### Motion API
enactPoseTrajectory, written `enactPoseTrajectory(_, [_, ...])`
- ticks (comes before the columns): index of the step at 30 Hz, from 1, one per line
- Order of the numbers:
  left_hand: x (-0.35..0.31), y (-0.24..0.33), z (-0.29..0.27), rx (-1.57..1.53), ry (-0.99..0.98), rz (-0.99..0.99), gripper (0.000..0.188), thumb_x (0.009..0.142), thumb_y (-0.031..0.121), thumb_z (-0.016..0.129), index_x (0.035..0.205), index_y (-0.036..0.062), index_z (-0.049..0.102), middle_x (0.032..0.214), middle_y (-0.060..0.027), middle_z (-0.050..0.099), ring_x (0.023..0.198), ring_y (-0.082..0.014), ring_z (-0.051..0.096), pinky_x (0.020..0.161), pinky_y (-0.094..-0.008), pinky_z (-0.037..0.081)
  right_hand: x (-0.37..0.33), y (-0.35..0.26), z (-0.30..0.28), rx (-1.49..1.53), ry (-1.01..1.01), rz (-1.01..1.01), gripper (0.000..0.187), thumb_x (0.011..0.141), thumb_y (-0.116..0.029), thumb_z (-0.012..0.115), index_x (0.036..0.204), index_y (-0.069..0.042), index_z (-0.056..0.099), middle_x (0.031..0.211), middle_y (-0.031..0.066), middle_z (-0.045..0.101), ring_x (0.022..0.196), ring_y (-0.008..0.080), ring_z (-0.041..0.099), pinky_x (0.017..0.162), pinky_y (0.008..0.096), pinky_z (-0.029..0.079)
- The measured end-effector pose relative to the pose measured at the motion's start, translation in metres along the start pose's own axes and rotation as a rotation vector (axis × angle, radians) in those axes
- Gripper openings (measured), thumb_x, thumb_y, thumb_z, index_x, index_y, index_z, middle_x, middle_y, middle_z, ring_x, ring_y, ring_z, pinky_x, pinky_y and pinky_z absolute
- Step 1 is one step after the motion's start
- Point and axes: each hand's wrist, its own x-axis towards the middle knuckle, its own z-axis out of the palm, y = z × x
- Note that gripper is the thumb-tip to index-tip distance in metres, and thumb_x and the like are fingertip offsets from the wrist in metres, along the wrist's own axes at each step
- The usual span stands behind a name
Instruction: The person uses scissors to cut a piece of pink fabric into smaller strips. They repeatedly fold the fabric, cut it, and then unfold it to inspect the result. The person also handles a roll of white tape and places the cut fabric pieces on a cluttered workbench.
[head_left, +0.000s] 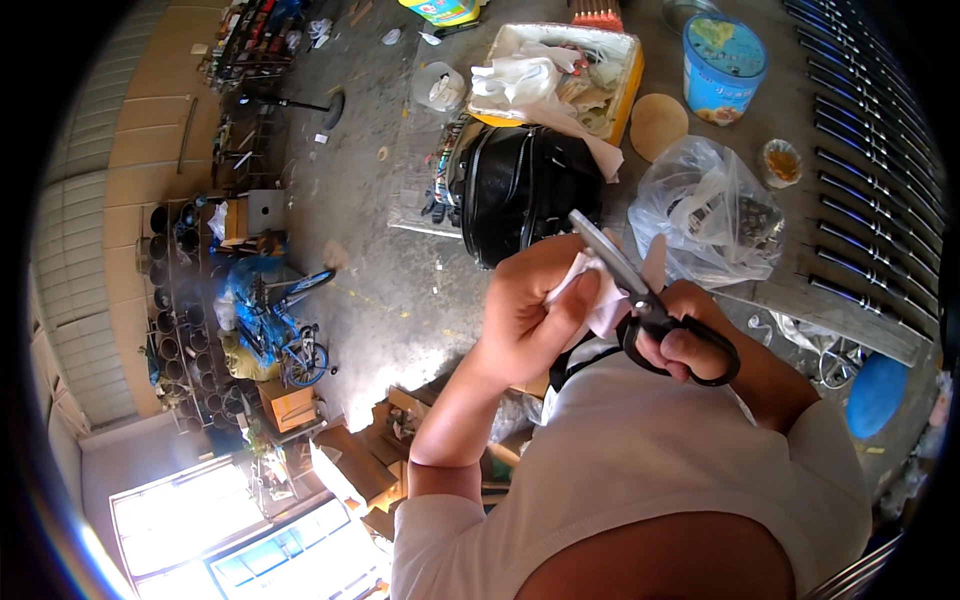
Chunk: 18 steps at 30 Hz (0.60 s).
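Left hand (530, 305) pinches crumpled pale-pink sheet (607, 306) at its 3 o'clock. Right hand (687, 347) grips black-handled steel scissors (652, 316), blades apart, pointing to 11 o'clock.

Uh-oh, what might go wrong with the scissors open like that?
The scissors are open, and one blade looks close to the fingers of the left hand, so a slip of the right hand might nick them. Also, the pale piece pinched in the left hand looks thin and floppy, so it might fold or get cut crooked.
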Motion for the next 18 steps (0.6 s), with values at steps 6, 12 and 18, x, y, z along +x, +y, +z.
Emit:
enactPoseTrajectory(6, [-0.028,-0.039,-0.012,-0.102,0.121,-0.136,0.037,0.094,0.034,0.047,0.077,0.0017,0.055,0.067,0.0008,0.049,0.059,-0.007,0.044,0.051,-0.0229,0.034,-0.002,-0.007,-0.028,-0.19,0.479,-0.204,0.044,0.082,-0.044,0.061,0.068,-0.003,0.051,0.051,-0.0003,0.048,0.043,0.006,0.046,0.042,0.0208,0.033])
enactPoseTrajectory(12, [-0.051,-0.042,-0.015,-0.398,0.46,-0.278,0.029,0.094,0.027,0.049,0.073,0.0079,0.05,0.058,0.0026,0.039,0.051,-0.005,0.032,0.047,-0.0217,0.024,-0.029,0.02,-0.095,-1.4,1.037,0.129,0.029,0.07,-0.024,0.072,0.083,-0.003,0.058,0.071,0.0123,0.058,0.064,0.0312,0.058,0.057,0.0384,0.046])
enactPoseTrajectory(18, [-0.07,-0.051,-0.009,-0.529,0.529,-0.287,0.029,0.093,0.027,0.052,0.071,0.008,0.05,0.06,0.0013,0.041,0.053,-0.0067,0.035,0.049,-0.0218,0.028,-0.029,0.055,-0.117,-1.606,0.934,0.116,0.029,0.063,-0.014,0.073,0.087,-0.002,0.06,0.083,0.0118,0.058,0.083,0.0314,0.058,0.07,0.0405,0.047])
